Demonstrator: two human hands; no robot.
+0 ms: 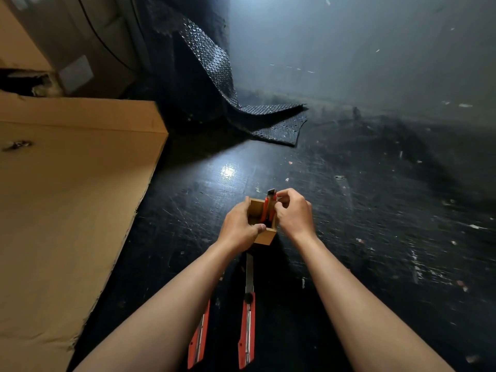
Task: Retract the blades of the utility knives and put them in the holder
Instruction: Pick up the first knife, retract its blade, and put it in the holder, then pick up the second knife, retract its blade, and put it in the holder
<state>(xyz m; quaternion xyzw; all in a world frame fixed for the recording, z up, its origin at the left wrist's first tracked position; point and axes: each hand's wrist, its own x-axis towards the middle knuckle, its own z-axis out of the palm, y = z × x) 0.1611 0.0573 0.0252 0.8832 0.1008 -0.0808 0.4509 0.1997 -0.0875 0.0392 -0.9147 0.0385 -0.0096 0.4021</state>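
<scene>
The left hand (239, 226) clasps the small square wooden holder (261, 224) while the right hand (294, 213) pinches the red plastic utility knife (269, 208) standing inside it; light, rigid, slick, it seems best held by its handle, away from the blade end

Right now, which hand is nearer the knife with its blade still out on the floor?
Left. The left hand grips the holder just above the extended-blade knife; the right hand sits farther up, pinching the knife in the holder.
</scene>
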